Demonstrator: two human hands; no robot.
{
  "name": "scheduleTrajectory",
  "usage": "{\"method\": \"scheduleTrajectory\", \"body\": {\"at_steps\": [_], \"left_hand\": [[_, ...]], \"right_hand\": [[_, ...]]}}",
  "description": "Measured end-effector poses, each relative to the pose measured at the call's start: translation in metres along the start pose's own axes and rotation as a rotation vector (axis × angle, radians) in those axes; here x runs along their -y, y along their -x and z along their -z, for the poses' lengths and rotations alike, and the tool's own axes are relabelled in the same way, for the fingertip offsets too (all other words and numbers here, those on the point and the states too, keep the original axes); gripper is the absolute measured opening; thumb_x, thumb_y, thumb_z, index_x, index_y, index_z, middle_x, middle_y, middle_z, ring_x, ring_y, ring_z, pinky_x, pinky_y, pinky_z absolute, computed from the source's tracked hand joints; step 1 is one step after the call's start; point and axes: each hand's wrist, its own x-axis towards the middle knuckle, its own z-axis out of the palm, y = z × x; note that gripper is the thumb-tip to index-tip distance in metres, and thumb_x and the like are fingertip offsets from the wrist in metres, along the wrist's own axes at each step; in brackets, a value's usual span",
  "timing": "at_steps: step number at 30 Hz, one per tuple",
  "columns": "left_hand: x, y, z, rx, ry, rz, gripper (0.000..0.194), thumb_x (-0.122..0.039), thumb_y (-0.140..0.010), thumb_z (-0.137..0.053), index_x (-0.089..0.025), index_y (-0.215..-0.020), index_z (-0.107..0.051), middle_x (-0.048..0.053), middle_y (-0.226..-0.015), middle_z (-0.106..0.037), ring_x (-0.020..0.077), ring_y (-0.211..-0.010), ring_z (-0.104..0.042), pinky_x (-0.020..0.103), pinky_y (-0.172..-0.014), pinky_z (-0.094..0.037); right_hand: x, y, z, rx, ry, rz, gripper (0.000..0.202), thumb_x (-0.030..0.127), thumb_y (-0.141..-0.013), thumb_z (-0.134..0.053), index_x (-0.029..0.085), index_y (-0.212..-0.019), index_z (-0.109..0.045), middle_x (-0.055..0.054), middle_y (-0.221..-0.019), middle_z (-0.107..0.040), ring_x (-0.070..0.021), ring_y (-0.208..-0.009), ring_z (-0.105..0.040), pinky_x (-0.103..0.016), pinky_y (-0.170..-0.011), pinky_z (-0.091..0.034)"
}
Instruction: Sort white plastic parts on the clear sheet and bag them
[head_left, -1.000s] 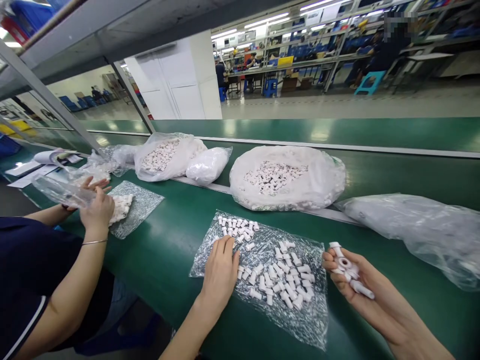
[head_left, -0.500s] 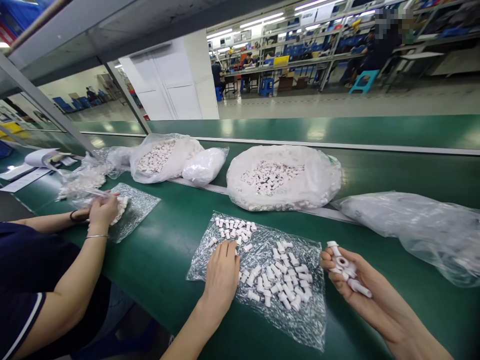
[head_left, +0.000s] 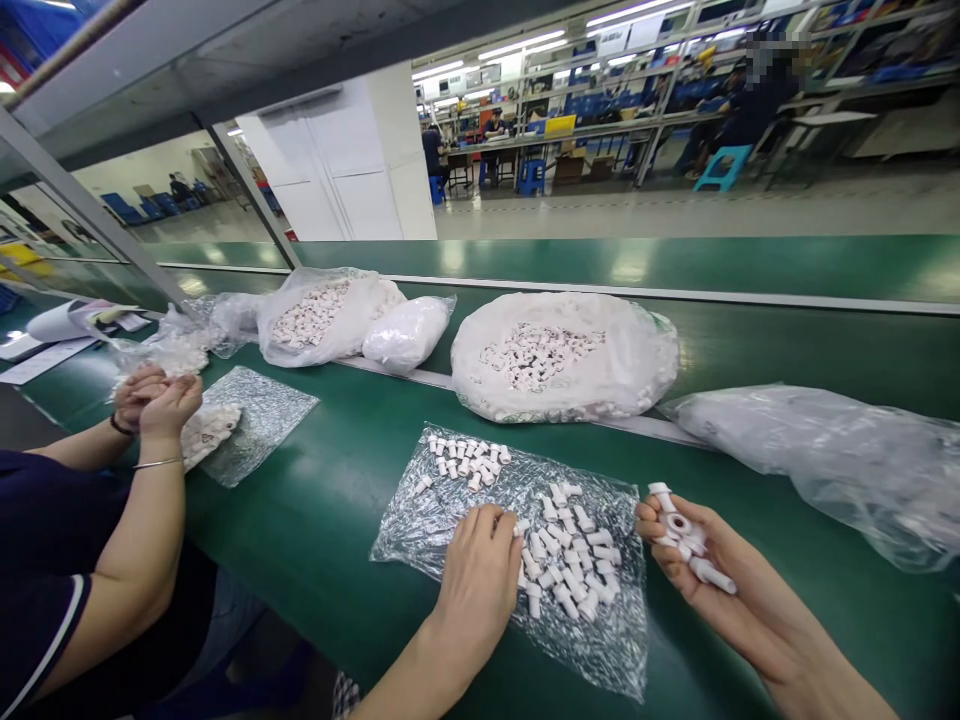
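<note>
Small white flanged plastic fittings (head_left: 574, 565) lie in a loose group on a flat, crinkled clear plastic bag (head_left: 420, 525). A smaller cluster of the same fittings (head_left: 465, 460) is near the bag's far left corner. My left hand (head_left: 484, 570) is over the bag at the left edge of the larger group, its fingers curled and pressed together. One white fitting shows by its index fingertip; what lies under the fingers is hidden. Several white fittings (head_left: 686, 540) rest in my right hand (head_left: 739, 595), palm up and fingers curled round them, just right of the bag.
Behind the flat bag stand a large open bag of fittings (head_left: 645, 360), a second open bag (head_left: 367, 315) and a filled white bag (head_left: 409, 335). An empty-looking clear bag (head_left: 847, 450) lies right. At left, a co-worker's hands (head_left: 161, 400) are by another sheet (head_left: 270, 410).
My left hand has moved right across the bag, up to the larger group of fittings. My right hand keeps its hold. The co-worker's hands have shifted left, uncovering a white pile.
</note>
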Motion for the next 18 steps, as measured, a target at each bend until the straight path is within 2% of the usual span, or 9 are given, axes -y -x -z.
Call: {"method": "scheduleTrajectory", "body": {"at_steps": [3, 6, 11, 18], "left_hand": [[0.002, -0.003, 0.002, -0.069, -0.028, 0.009, 0.032, -0.015, -0.100, -0.037, -0.018, -0.129, -0.048, 0.012, -0.120, -0.058, 0.0252, -0.111, -0.057, 0.041, -0.086, -0.056], [0.012, -0.015, 0.005, -0.137, -0.099, 0.051, 0.034, -0.015, -0.100, -0.036, -0.014, -0.133, -0.046, 0.014, -0.127, -0.055, 0.0275, -0.120, -0.053, 0.043, -0.091, -0.055], [0.020, -0.030, 0.001, -0.101, -0.144, 0.074, 0.033, -0.015, -0.099, -0.039, -0.014, -0.131, -0.048, 0.013, -0.123, -0.058, 0.0270, -0.114, -0.056, 0.042, -0.088, -0.057], [-0.003, -0.016, -0.002, -0.011, -0.018, 0.044, 0.032, -0.017, -0.100, -0.038, -0.015, -0.130, -0.049, 0.012, -0.123, -0.059, 0.0245, -0.112, -0.058, 0.039, -0.086, -0.058]], "right_hand": [[0.000, 0.000, 0.001, 0.004, -0.004, 0.006, 0.010, 0.020, -0.086, -0.070, 0.017, -0.091, -0.061, -0.003, -0.079, -0.058, -0.0094, -0.057, -0.057, -0.019, -0.055, -0.061], [0.000, 0.000, 0.001, -0.016, -0.006, 0.004, 0.010, 0.018, -0.086, -0.070, 0.016, -0.090, -0.062, -0.003, -0.079, -0.059, -0.0094, -0.056, -0.058, -0.018, -0.054, -0.061], [0.000, -0.001, 0.001, -0.043, -0.024, -0.005, 0.009, 0.019, -0.086, -0.069, 0.016, -0.092, -0.062, -0.004, -0.082, -0.060, -0.0113, -0.060, -0.060, -0.019, -0.056, -0.062], [0.001, -0.003, 0.005, -0.032, -0.034, -0.010, 0.008, 0.016, -0.086, -0.068, 0.016, -0.090, -0.061, -0.003, -0.079, -0.059, -0.0095, -0.057, -0.058, -0.019, -0.054, -0.061]]}}
